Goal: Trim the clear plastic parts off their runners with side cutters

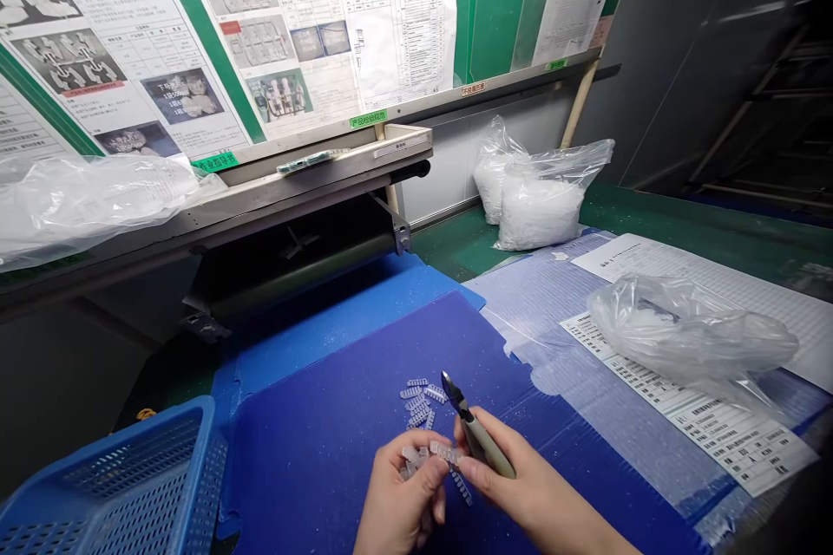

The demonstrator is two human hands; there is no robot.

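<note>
Nippers (487,448) point far, gripped in right hand (519,479); left hand (404,499) clutches translucent strips (445,451); separating, apparently underway, needs steady pinching.

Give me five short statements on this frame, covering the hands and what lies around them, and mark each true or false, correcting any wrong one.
1. The right hand holds a pair of pliers. True.
2. The left hand holds the blue basket. False: it holds small plastic parts; the blue basket stands apart, off to the left.
3. Loose plastic pieces lie on the dark blue sheet beyond the hands. True.
4. The tips of the pliers point back at the person's body. False: they point away from it.
5. Two filled clear bags stand close together toward the back. True.
</note>
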